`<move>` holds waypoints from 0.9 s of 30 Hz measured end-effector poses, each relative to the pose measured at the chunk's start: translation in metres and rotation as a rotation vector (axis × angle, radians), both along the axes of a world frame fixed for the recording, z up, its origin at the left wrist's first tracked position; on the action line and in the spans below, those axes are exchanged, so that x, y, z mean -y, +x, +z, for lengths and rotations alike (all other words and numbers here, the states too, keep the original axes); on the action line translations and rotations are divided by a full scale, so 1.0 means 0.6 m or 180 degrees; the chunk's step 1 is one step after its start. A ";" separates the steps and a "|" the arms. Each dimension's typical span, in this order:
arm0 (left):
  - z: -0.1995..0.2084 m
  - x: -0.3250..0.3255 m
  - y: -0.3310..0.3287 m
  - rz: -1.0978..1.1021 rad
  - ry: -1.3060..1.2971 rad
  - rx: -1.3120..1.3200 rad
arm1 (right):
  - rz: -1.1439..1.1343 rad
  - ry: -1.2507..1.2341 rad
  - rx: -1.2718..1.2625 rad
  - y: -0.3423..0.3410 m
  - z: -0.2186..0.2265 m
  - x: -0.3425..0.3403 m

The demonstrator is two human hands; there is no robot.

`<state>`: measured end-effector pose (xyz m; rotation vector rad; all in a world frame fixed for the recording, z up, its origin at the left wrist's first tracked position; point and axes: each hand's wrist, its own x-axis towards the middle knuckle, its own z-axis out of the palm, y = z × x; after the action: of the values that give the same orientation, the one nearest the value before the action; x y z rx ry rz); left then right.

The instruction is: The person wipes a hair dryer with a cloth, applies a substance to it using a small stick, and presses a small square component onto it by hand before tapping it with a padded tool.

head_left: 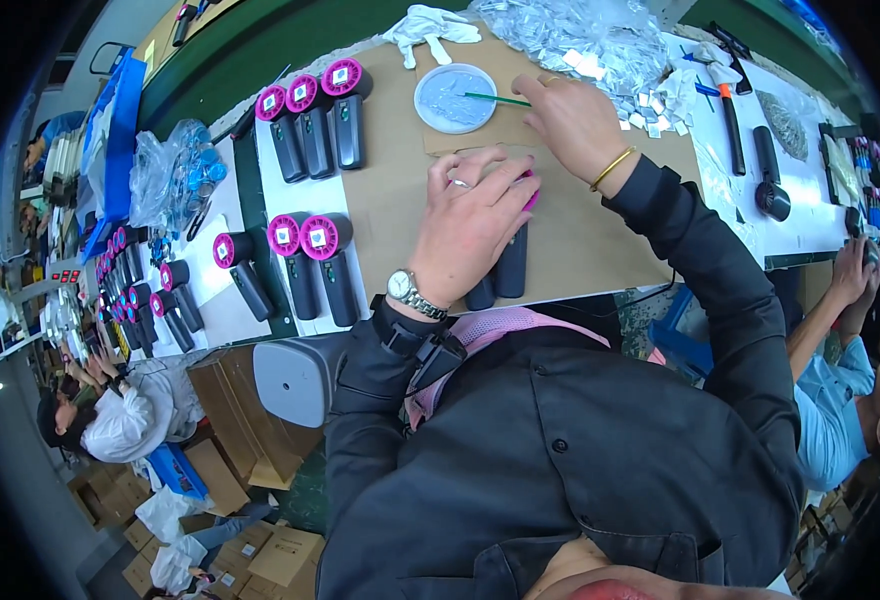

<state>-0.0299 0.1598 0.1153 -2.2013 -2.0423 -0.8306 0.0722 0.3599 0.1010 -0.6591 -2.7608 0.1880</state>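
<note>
Handheld fans [511, 265], black handles with pink heads, are what this person's got going on here. Two handles poke out under the left hand [465, 215], near the front edge of the tabletop [715, 175], on a tan cardboard sheet [600, 250]. That hand is draped over the head end with its fingers bent, a bit of pink showing by the fingertips. Can't tell from where I'm standing if its grip is actually tight on anything, since the palm side is hidden.

Right hand [575, 115] is easier: narrow grip, pinched on a green stick [500, 98], and the far end sits in a round white dish [423, 112] with pale bluish stuff smeared around in it.

Off to the left there's a row of three more fans [316, 140], then a pair [336, 285] closer in, and a single one [251, 290] beyond that. White gloves [430, 28] lie behind the dish, with a heap of clear plastic [570, 35] beside them and small pale squares [650, 110] scattered to the right.
</note>
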 end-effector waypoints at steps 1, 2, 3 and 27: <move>0.000 -0.001 -0.002 -0.0032 0.0015 0.0022 | 0.0053 0.0083 -0.0041 -0.001 -0.006 -0.005; -0.001 -0.001 -0.004 -0.0063 0.0030 0.0044 | 0.0107 0.0164 -0.0083 -0.002 -0.010 -0.011; -0.001 -0.001 -0.005 -0.0095 0.0043 0.0066 | 0.0161 0.0245 -0.0125 -0.003 -0.015 -0.014; -0.013 0.015 -0.010 -0.0069 0.0144 0.0338 | -0.0006 -0.0731 -0.1292 -0.030 -0.025 -0.021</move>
<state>-0.0356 0.1506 0.1075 -2.2050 -2.0259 -1.0065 0.0542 0.3723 0.0861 -0.6006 -2.3667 0.5775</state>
